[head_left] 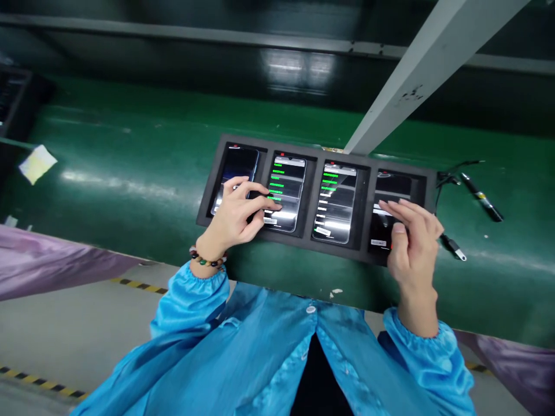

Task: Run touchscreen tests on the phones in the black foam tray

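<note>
A dark foam tray (295, 238) lies on the green bench, with several smartphones set in its slots. My left hand (238, 214) hovers over or touches the second smartphone (288, 179), fingers spread, and partly covers the leftmost smartphone (238, 162). Green and white lines of text show on the second screen and on the third smartphone (336, 196), which no hand covers. At the right end, my right hand (414, 234) has its fingers stretched over the rightmost smartphone (381, 228), whose screen is mostly dark. Neither hand grips anything.
A slanted grey post (403, 86) rises behind the tray. Right of it lie a black pen-like tool (481, 196) and a cable with a plug (453, 247). A pale tag (38, 164) and a dark tray (17, 104) are at the left.
</note>
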The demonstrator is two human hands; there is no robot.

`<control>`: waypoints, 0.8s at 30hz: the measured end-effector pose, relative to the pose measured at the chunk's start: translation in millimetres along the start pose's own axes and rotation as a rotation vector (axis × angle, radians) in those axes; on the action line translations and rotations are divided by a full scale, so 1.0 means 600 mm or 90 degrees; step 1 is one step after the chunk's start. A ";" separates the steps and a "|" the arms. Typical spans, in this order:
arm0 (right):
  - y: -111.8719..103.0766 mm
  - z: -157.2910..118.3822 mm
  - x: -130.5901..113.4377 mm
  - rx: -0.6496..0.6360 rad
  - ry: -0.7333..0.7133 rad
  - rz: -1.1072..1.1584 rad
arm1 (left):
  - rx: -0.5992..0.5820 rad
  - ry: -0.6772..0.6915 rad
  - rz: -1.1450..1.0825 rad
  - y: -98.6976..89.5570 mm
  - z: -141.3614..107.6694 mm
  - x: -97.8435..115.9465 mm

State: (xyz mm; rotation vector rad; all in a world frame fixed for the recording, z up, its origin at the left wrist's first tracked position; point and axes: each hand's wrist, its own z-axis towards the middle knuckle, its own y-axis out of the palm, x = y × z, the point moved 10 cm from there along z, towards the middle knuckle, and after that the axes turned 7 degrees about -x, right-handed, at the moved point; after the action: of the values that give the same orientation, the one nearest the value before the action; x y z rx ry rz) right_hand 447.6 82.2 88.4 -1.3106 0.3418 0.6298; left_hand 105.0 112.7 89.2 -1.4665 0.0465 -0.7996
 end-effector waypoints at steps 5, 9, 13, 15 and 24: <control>0.035 0.022 -0.039 -0.068 -0.036 -0.021 | 0.052 0.014 0.005 -0.013 -0.003 0.002; 0.079 0.043 -0.079 -0.148 -0.087 -0.042 | 0.069 -0.003 0.023 -0.015 -0.007 -0.005; 0.060 0.041 -0.062 -0.121 -0.067 -0.041 | 0.101 -0.034 0.028 -0.018 -0.008 -0.014; 0.021 0.029 -0.029 -0.048 -0.020 -0.044 | 0.138 -0.053 0.026 -0.025 -0.008 -0.017; -0.009 0.004 0.026 -0.006 0.069 -0.065 | 0.109 -0.055 0.030 -0.019 0.002 -0.008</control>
State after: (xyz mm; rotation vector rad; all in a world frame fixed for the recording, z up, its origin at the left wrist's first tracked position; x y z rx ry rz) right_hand 462.8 87.5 84.1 -1.3646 0.3578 0.4755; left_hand 96.7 117.4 97.4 -1.3310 -0.0522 -0.6845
